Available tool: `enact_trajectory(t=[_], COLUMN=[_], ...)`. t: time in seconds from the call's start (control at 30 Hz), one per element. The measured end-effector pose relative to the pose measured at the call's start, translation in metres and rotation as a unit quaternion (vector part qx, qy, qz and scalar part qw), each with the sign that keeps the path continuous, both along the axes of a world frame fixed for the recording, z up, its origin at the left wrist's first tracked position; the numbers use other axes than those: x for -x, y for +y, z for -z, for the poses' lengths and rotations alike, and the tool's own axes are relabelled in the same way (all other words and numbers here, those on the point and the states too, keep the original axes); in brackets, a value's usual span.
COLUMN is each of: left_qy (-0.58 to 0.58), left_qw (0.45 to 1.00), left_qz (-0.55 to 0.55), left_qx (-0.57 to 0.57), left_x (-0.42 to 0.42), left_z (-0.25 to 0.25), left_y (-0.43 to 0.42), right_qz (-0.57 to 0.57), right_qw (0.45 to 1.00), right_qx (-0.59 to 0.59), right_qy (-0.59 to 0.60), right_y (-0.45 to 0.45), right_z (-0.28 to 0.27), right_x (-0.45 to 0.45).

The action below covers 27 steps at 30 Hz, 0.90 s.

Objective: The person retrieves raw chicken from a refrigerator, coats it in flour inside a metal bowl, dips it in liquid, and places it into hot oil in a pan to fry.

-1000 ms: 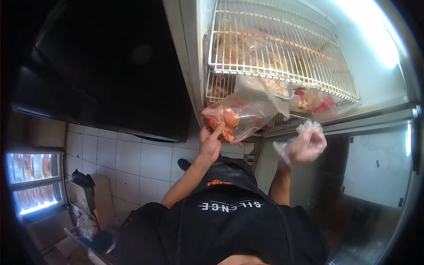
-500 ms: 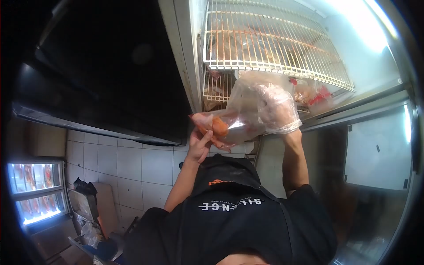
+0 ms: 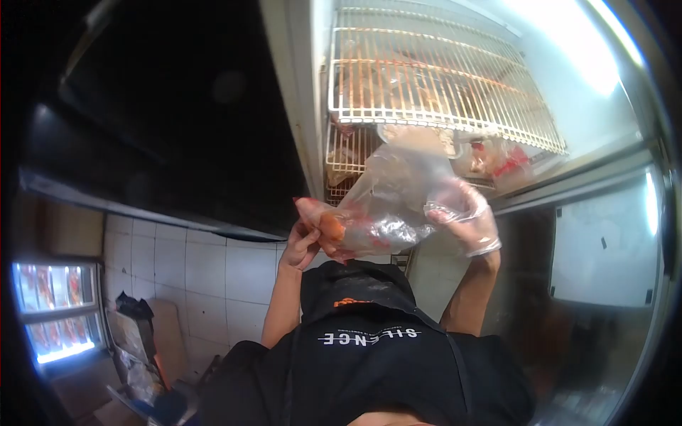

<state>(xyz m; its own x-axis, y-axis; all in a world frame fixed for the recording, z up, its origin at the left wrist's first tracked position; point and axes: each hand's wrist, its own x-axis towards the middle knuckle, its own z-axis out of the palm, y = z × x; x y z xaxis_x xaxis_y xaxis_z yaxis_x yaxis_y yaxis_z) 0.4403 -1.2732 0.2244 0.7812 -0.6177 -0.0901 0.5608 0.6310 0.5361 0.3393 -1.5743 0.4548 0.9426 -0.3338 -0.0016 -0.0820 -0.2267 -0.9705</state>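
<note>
Left hand [image 3: 302,245]: bare fingers closed on the lower end of a clear bag [image 3: 398,236], beside the reddish-orange pieces of meat [image 3: 331,227] inside; right hand [image 3: 469,220], in a thin plastic glove [image 3: 486,246], fingers curled at the bag's other end; whether they pinch the film I cannot tell; bag hangs tilted between both hands, in front of the wire shelf [image 3: 426,125]; a tray [image 3: 419,139] of pale food sits below that shelf; step in hand, as I judge from my remote seat: managing the bag two-handed; next move calls for a firm left hold and care with the slack film.
</note>
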Motion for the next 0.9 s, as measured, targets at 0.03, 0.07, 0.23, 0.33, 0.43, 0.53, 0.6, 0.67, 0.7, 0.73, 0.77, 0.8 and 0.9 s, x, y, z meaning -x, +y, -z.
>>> enact_trajectory(t=[0.03, 0.07, 0.23, 0.33, 0.43, 0.53, 0.6, 0.67, 0.7, 0.73, 0.77, 0.8, 0.9], left_qy=[0.012, 0.024, 0.138, 0.056, 0.022, -0.031, -0.056, -0.049, -0.055, -0.062, -0.066, -0.079, -0.085], left_qw=[1.0, 0.999, 0.981, 0.961, 0.933, 0.895, 0.863, 0.834, 0.818, 0.814, 0.804, 0.785, 0.743], left_qz=[0.013, 0.028, 0.134, 0.265, 0.358, 0.444, 0.501, 0.55, 0.572, 0.577, 0.591, 0.613, 0.662], left_qx=[-0.013, -0.028, 0.021, -0.055, 0.004, 0.006, 0.012, -0.01, -0.024, -0.033, -0.026, -0.034, -0.051], left_x=[-0.002, -0.005, -0.021, -0.033, -0.029, -0.033, -0.023, -0.005, 0.002, 0.014, 0.022, 0.032, 0.072], left_z=[0.001, 0.003, 0.024, 0.032, -0.019, -0.014, -0.014, -0.02, -0.027, -0.034, -0.033, -0.031, -0.038], left_y=[-0.002, -0.004, -0.037, -0.039, -0.038, -0.037, -0.035, -0.032, -0.03, -0.028, -0.025, -0.021, -0.01], right_qz=[-0.047, -0.12, -0.29, -0.188, 0.08, 0.198, 0.179, 0.151, 0.173, 0.211, 0.249, 0.261, 0.261], right_qw=[0.998, 0.979, 0.91, 0.95, 0.97, 0.934, 0.954, 0.968, 0.965, 0.966, 0.963, 0.96, 0.952], right_qx=[-0.014, 0.149, 0.204, 0.172, 0.22, 0.296, 0.234, 0.122, 0.114, 0.087, 0.064, 0.022, 0.085], right_qy=[0.042, -0.064, -0.214, -0.179, -0.064, -0.022, 0.062, 0.157, 0.162, 0.123, 0.079, 0.104, 0.133], right_y=[0.002, 0.003, 0.048, 0.07, 0.11, 0.132, 0.149, 0.182, 0.203, 0.22, 0.236, 0.251, 0.294], right_z=[-0.003, -0.007, -0.046, -0.032, -0.025, -0.025, -0.017, 0.001, 0.013, 0.021, 0.024, 0.012, 0.021], right_x=[0.009, 0.014, 0.052, 0.08, 0.104, 0.127, 0.152, 0.179, 0.193, 0.207, 0.219, 0.229, 0.263])
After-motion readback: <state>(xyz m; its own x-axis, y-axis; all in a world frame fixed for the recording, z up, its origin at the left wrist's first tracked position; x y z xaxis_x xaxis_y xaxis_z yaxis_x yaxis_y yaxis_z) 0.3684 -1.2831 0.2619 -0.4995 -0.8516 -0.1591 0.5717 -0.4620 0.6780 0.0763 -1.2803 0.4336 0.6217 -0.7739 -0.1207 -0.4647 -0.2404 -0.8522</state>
